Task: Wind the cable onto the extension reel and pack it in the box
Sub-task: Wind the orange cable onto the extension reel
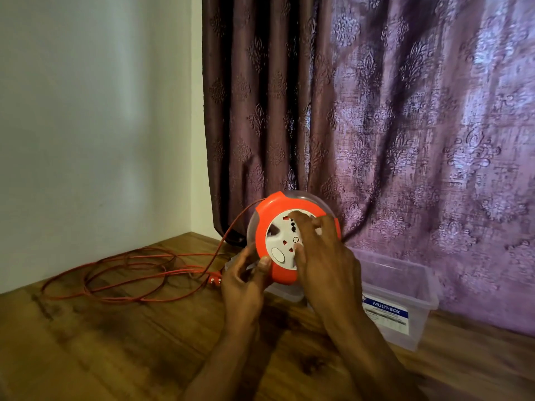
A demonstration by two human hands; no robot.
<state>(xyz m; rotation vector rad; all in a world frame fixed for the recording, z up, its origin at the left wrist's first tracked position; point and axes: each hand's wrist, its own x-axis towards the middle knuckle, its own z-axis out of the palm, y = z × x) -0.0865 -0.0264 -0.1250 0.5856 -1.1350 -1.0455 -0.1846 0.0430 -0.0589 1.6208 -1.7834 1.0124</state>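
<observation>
Winding barely begun: round orange-and-white plastic extension reel (285,238) gripped by left hand (246,280), right hand (321,250) spread on its face, thin orange cable (130,273) heaped lower left, clear plastic box (405,287) waiting.

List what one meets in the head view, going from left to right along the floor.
Loose cable loops → red plug → left hand → extension reel → right hand → clear plastic box.

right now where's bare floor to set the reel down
Bare wooden floor lies in front of the cable loops, left of the left hand. Crowded: the loops and plug by the wall, the plastic box by the curtain.
</observation>
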